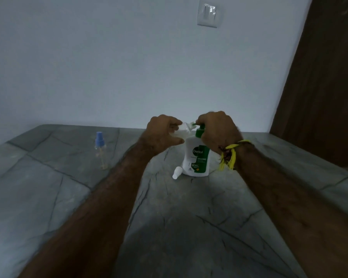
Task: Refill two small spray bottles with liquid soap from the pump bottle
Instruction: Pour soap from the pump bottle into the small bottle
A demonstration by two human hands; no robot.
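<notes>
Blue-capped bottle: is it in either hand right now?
No, the blue-capped bottle stands alone on the counter, well apart from the left hand.

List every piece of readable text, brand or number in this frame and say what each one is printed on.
"Dettol": white lettering on the green label of the pump bottle.
"ORIGINAL": seemingly, in small print under the brand, blurred.
"99.9%": probably, lower on the same label, too blurred to be sure.
Other fine print on that label: too small to read.
Blue-capped spray bottle, white cap lying on the counter, wall switch: no text visible.
</notes>
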